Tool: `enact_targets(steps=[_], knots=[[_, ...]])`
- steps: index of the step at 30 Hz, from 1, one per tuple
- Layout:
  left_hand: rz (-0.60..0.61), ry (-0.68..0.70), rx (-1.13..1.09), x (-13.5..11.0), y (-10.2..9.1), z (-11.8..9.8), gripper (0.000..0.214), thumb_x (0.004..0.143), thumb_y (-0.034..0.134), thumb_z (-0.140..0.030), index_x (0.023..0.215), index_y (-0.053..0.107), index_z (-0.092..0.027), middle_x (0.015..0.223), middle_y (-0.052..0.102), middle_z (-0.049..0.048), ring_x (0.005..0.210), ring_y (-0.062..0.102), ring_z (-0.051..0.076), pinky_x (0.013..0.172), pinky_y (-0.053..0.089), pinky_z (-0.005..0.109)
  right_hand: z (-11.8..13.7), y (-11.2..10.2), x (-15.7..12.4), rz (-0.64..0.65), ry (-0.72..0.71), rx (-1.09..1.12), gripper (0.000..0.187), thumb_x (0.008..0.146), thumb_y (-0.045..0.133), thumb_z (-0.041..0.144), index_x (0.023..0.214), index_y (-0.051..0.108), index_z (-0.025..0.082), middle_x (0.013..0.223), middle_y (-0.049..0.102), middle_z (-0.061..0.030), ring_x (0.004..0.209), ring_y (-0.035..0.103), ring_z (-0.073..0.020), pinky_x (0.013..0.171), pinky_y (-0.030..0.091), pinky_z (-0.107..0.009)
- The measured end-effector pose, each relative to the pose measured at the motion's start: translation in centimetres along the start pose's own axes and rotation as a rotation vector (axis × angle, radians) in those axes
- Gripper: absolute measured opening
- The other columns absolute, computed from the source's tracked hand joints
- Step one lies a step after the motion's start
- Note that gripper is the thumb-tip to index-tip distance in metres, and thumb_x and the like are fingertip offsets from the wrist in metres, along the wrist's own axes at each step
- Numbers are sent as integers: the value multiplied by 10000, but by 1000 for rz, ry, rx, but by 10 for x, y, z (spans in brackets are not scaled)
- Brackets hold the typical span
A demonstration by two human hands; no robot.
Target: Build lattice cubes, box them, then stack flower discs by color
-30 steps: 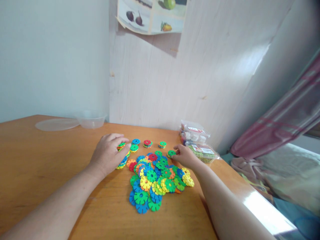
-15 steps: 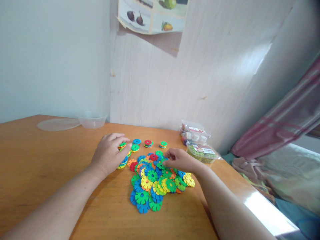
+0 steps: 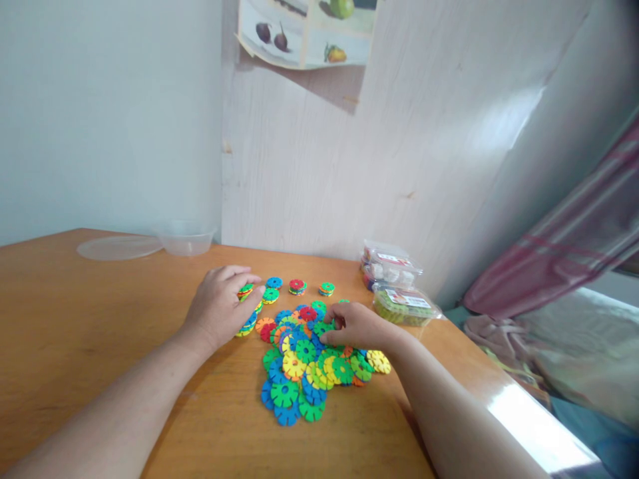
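A heap of flat plastic snowflake discs [image 3: 312, 362] in green, blue, yellow, red and orange lies on the wooden table [image 3: 74, 319]. My left hand [image 3: 219, 309] is curled over a long stack of discs [image 3: 248, 307] lying on its side at the heap's left edge, fingers wrapped round it. My right hand [image 3: 357, 326] rests on the heap's right part with its fingers bent and pinched on a green disc [image 3: 323, 328]. Behind the heap stand three small piles of discs: blue-topped [image 3: 273, 283], red-topped [image 3: 297, 286] and green-topped [image 3: 327, 289].
A clear plastic bowl [image 3: 186, 240] and a round lid [image 3: 118, 247] sit at the table's far left by the wall. Two clear lidded boxes [image 3: 399, 287] stand at the right, near the table's right edge. A cloth [image 3: 564, 246] hangs beyond that edge.
My right hand moved left from a small green pile at the heap's far right onto the heap. My left hand stayed on its stack.
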State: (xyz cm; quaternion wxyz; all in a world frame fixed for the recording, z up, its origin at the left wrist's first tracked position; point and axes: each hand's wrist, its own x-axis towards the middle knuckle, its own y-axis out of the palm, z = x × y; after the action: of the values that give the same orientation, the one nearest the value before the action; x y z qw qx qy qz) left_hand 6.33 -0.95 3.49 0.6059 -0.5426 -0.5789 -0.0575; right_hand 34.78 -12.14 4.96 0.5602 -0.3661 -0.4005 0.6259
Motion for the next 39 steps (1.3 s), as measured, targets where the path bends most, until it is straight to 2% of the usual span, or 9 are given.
enact_targets(steps=[6, 9, 12, 15, 23, 26, 29, 33, 39], knots=[[3, -1, 5, 0, 1, 1, 325, 868, 548, -474, 935, 741, -221, 1092, 681, 81, 1082, 608, 265, 1008, 440, 442, -5, 1, 3, -40, 1, 7, 331, 714, 752, 484, 875, 663, 209, 729, 615, 26, 649, 534, -125, 530, 309, -235], [-2, -2, 5, 0, 0, 0, 332, 867, 546, -474, 932, 743, -215, 1087, 681, 89, 1073, 611, 268, 999, 445, 445, -17, -5, 6, -219, 44, 0, 340, 762, 705, 491, 945, 686, 205, 748, 623, 13, 658, 546, -134, 546, 317, -246], [-3, -2, 4, 1, 0, -1, 339, 867, 540, -477, 933, 744, -214, 1083, 683, 91, 1072, 609, 271, 996, 448, 453, -33, -13, 8, -403, 177, -56, 396, 795, 671, 482, 1056, 690, 185, 774, 646, -12, 675, 564, -152, 554, 311, -261], [5, -6, 3, 0, 0, -1, 346, 870, 535, -480, 938, 743, -213, 1088, 684, 92, 1079, 606, 274, 1001, 446, 458, -44, -16, 9, -438, 259, -111, 382, 803, 660, 448, 1077, 693, 184, 807, 675, -27, 702, 590, -166, 570, 314, -267], [15, -20, 10, 0, 1, 0, 344, 868, 539, -486, 939, 744, -218, 1108, 679, 90, 1094, 598, 276, 1007, 442, 459, -42, -10, 14, -343, 286, -170, 479, 777, 683, 501, 1121, 687, 168, 928, 706, -82, 807, 629, -210, 633, 363, -279], [13, -10, 5, 0, 1, 0, 349, 873, 534, -485, 942, 744, -215, 1102, 681, 92, 1093, 601, 274, 1008, 440, 457, -34, -14, 8, -335, 237, -128, 426, 783, 691, 467, 1097, 683, 180, 862, 691, -52, 755, 609, -185, 611, 359, -266], [8, -8, 2, 0, 0, -1, 351, 873, 534, -490, 944, 743, -217, 1097, 683, 89, 1088, 603, 271, 1005, 442, 454, -20, -19, -4, -161, 88, -20, 319, 783, 699, 448, 988, 684, 204, 778, 643, 0, 665, 563, -139, 561, 347, -242], [12, -12, 4, 0, 0, -1, 349, 867, 535, -493, 943, 742, -223, 1099, 684, 87, 1082, 605, 270, 1002, 445, 456, -6, -24, -15, 89, -15, 14, 377, 719, 754, 504, 933, 660, 207, 749, 603, 30, 638, 533, -118, 526, 333, -222], [19, -15, 4, 0, -1, -3, 345, 864, 536, -495, 937, 741, -229, 1100, 682, 83, 1086, 605, 267, 1005, 447, 453, -1, -20, -11, 158, -1, -58, 359, 668, 791, 448, 889, 645, 206, 771, 608, 29, 675, 524, -121, 529, 319, -217]])
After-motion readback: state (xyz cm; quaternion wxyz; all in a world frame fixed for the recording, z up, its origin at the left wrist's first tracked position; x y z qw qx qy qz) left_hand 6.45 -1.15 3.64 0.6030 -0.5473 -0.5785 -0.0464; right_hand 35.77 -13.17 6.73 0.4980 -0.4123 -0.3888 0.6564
